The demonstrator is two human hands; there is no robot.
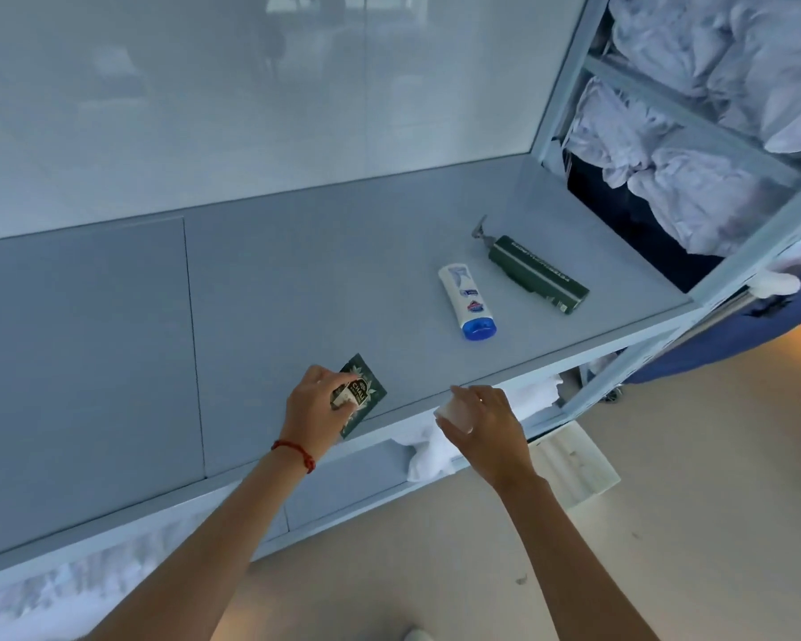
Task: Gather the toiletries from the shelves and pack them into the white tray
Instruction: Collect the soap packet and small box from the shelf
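On the grey shelf top [297,293] my left hand [317,404] grips a small dark green packet [360,396] near the front edge. My right hand [486,421] hovers just off the shelf edge, closed around a small pale object [454,415]. Farther back on the right lie a white bottle with a blue cap [467,300] and a dark green pump bottle [537,275], both on their sides. A white tray [579,464] sits on the floor below the shelf, partly hidden by my right arm.
White towels [435,448] spill from the lower shelf under my right hand. Crumpled white linen [694,131] fills a rack at the right, with a blue bag [722,340] hanging off it. A glossy wall rises behind the shelf. Beige floor lies below.
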